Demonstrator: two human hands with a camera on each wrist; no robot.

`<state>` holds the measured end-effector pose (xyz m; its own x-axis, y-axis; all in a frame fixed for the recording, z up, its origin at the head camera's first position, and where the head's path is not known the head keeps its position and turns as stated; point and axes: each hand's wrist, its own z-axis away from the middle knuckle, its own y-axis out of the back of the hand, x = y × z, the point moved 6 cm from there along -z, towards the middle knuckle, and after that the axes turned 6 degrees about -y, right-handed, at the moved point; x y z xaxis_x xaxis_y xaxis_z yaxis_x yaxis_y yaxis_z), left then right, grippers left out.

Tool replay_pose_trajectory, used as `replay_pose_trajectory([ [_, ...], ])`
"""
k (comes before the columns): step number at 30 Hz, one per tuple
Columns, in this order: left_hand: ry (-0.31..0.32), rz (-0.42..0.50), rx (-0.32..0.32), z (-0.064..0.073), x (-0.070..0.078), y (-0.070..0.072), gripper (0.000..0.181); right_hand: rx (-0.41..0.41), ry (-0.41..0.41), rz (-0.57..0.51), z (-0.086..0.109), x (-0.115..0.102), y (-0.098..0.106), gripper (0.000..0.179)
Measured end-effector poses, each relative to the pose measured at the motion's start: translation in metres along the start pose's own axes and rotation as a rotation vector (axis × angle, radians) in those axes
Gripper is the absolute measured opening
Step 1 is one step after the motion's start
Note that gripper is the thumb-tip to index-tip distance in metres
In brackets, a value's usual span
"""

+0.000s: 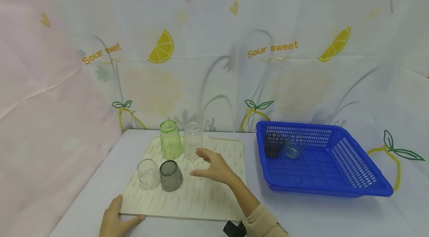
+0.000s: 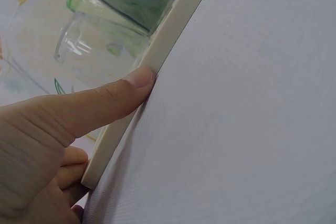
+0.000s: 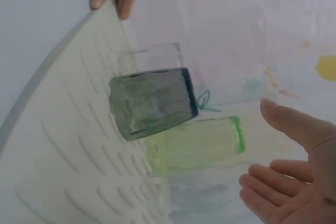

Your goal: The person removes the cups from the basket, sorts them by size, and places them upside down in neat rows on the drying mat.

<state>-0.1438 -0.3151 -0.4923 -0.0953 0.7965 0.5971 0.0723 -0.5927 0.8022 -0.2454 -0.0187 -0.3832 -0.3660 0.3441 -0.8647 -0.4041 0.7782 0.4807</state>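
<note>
A cream drying mat (image 1: 207,199) lies on the table with glasses standing mouth up or down; I cannot tell which. At its back are a tall green glass (image 1: 171,142) and a tall clear glass (image 1: 192,144). Further forward stand a short clear glass (image 1: 148,175) and a grey glass (image 1: 171,177). My left hand (image 1: 117,218) holds the mat's front left corner, the thumb (image 2: 121,95) against the front edge and the fingers at the side. Above the mat my right hand (image 1: 214,166) holds nothing, thumb and fingers apart, close to the tall clear glass.
To the right of the mat sits a blue plastic basket (image 1: 321,188). Inside, at its left end, are a dark glass (image 1: 273,145) and a light bluish glass (image 1: 295,147). A lemon-printed cloth (image 1: 214,80) hangs behind the white table (image 1: 301,214).
</note>
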Motion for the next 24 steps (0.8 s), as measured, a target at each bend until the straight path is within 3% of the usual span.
replay_pose_trajectory([
  [15, -0.018, 0.0, 0.028, 0.002, 0.003, 0.001, 0.109, 0.127, 0.075, -0.013, 0.025, -0.007, 0.063, 0.064],
  [24, -0.054, -0.007, 0.073, 0.004, 0.004, 0.003, 0.106, 0.211, -0.001, 0.037, 0.047, 0.01, 0.102, 0.065],
])
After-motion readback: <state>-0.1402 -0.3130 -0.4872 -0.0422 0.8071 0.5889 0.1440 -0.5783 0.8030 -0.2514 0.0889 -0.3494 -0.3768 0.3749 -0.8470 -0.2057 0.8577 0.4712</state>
